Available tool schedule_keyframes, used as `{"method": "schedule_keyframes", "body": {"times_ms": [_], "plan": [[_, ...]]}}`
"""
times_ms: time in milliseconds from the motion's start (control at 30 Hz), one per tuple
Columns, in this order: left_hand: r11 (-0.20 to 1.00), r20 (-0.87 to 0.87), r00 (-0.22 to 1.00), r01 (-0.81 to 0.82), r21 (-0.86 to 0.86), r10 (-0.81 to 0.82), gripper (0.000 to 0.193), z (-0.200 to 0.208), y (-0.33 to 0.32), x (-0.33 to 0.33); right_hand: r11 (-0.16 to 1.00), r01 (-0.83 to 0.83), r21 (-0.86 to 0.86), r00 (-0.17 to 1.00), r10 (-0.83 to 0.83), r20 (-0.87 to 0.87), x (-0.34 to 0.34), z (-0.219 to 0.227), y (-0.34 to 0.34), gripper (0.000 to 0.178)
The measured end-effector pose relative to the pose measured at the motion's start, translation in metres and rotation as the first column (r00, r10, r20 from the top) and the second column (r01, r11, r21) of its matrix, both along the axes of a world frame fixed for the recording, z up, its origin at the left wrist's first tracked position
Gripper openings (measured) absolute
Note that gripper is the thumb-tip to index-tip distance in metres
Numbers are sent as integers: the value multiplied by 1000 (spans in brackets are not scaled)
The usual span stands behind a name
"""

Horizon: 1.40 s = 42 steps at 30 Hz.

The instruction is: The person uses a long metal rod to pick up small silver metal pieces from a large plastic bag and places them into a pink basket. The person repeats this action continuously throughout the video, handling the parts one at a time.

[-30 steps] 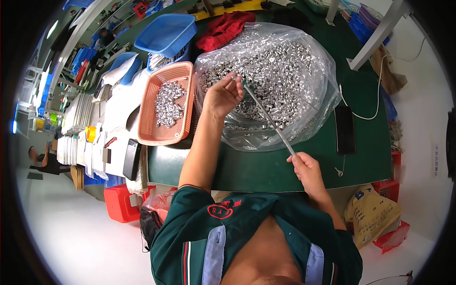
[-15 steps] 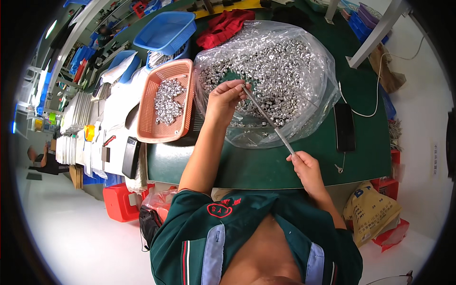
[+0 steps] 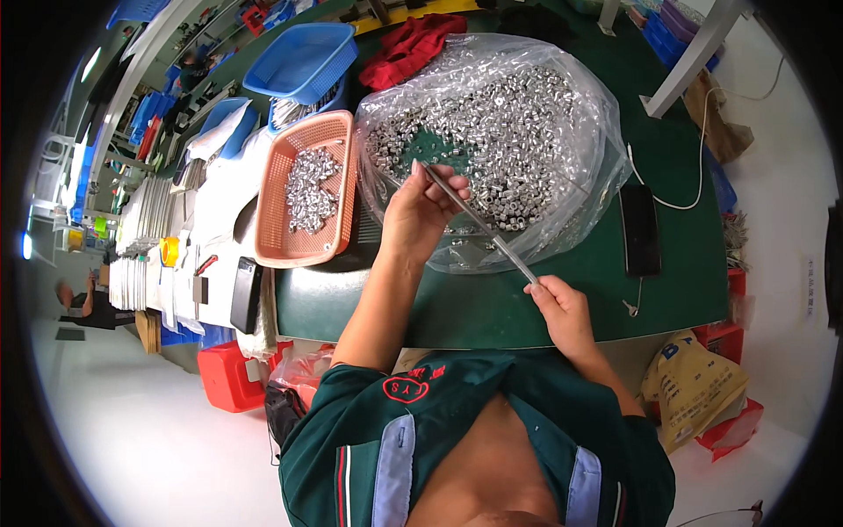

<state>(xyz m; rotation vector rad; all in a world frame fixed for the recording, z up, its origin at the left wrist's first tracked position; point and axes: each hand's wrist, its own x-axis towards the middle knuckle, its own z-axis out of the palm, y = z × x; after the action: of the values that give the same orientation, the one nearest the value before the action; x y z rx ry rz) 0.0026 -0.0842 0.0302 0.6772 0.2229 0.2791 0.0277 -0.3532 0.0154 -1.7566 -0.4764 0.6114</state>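
Note:
A thin metal rod [image 3: 480, 220] slants between my hands above the near side of a clear plastic bag. My left hand [image 3: 420, 209] grips its far end, thumb along the rod and fingers curled beneath, palm partly upward. The near end is pinched in my right hand [image 3: 563, 312], close to the table's front edge. Many small shiny metal ring-like pieces [image 3: 527, 123] lie on the opened plastic bag [image 3: 599, 167]. Whether any piece sits on the rod under my left fingers is hidden.
A pink basket [image 3: 267, 211] with similar metal pieces stands left of the bag. Behind it are blue baskets [image 3: 303, 63]. A red cloth [image 3: 408, 51] lies beyond the bag. To the right lies a black phone [image 3: 639, 230] with a white cable [image 3: 672, 209], near a metal post [image 3: 698, 66].
My left hand has moved slightly left and turned more palm-up, its fingers now spread under the rod. The rod's far end has shifted left and a little nearer; my right hand has barely moved.

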Motion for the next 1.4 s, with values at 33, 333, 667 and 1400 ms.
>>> {"method": "schedule_keyframes", "body": {"times_ms": [33, 333, 667, 1400], "plan": [[991, -16, 999, -37, 129, 40, 40, -4, 2, 3, 1000, -4, 18, 1000, 4, 4, 1, 1, 1, 19], [958, 6, 989, -144, 248, 147, 23, -16, -3, 10, 999, 2, 51, 997, 2, -73, 1, -7, -3, 18], [896, -167, 985, 106, 431, -37, 37, -13, -31, 5, 993, 48, 103, 977, -25, -213, 15, 0, 1, 18], [113, -158, 925, 126, 986, 346, 16, -45, 52, 83, 985, 156, 77, 945, -126, -300, 18, -4, -23, 18]]}}
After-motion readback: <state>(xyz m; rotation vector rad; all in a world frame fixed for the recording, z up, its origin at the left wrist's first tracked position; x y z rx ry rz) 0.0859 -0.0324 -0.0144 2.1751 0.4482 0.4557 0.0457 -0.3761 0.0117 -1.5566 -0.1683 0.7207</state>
